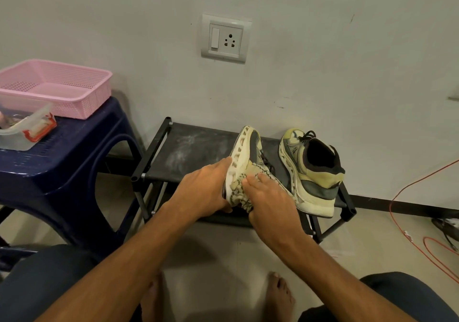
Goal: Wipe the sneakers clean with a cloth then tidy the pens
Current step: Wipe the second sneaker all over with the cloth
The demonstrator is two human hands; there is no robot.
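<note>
I see low black rack (188,152) against far wall, bare dusty patch on its left half; blue stool (74,152) crowds left edge. Left hand (206,187) grips sneaker (248,147) by sole, tipped on edge over rack's middle. Right hand (270,202) holds patterned cloth (238,190) against it, fingers over, thumb under. Second sneaker (310,172) stands at right end. Both cream, grey-panelled, grubby.

I can't read any words or numbers. The red label (39,129) on the clear box (15,139), far left of my left hand (203,190), is too blurry — the side mark (294,151) on the sneaker (313,172) beside my right hand (270,202) too.
</note>
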